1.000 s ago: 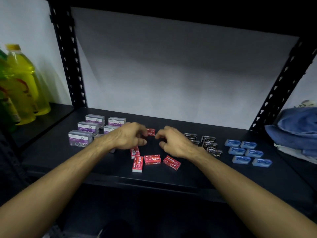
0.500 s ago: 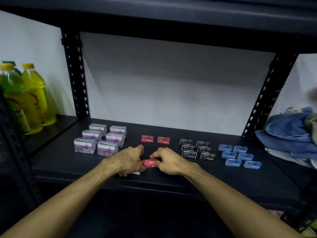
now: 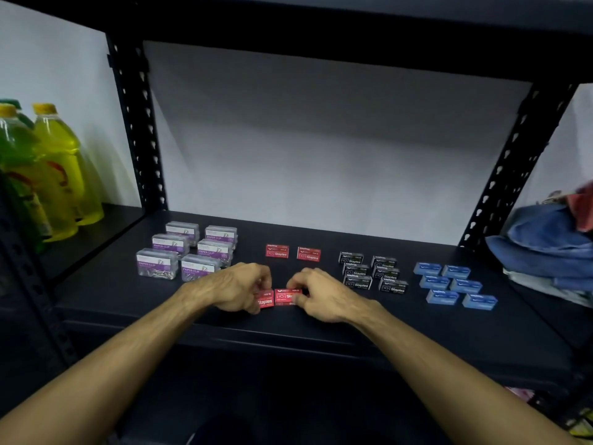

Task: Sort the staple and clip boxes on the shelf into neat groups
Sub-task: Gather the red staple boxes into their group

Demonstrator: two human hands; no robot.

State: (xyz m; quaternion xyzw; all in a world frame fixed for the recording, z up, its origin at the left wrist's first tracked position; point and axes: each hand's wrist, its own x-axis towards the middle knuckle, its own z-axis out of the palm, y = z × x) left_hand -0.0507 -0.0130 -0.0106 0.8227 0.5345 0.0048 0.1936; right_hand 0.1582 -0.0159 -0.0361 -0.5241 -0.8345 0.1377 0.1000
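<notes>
On the dark shelf (image 3: 128, 293) my left hand (image 3: 236, 285) and my right hand (image 3: 319, 293) pinch red staple boxes near the front edge. The left fingers grip one red box (image 3: 265, 298); the right fingers grip another red box (image 3: 284, 295) that touches it. Two more red staple boxes (image 3: 277, 251) (image 3: 308, 254) lie side by side behind them. Several clear paper clip boxes (image 3: 192, 248) with purple labels form a group at the left. To the right sit several black staple boxes (image 3: 372, 273) and several blue boxes (image 3: 454, 285), each in neat rows.
Yellow and green bottles (image 3: 54, 168) stand on the neighbouring shelf at the left. Folded blue cloth (image 3: 545, 245) lies at the right. Black perforated posts (image 3: 138, 123) (image 3: 513, 168) frame the bay, with a white wall behind and another shelf board overhead.
Both hands drew back from the rear red boxes to the shelf's front and closed on the red boxes there. Two red boxes now lie aligned at the back.
</notes>
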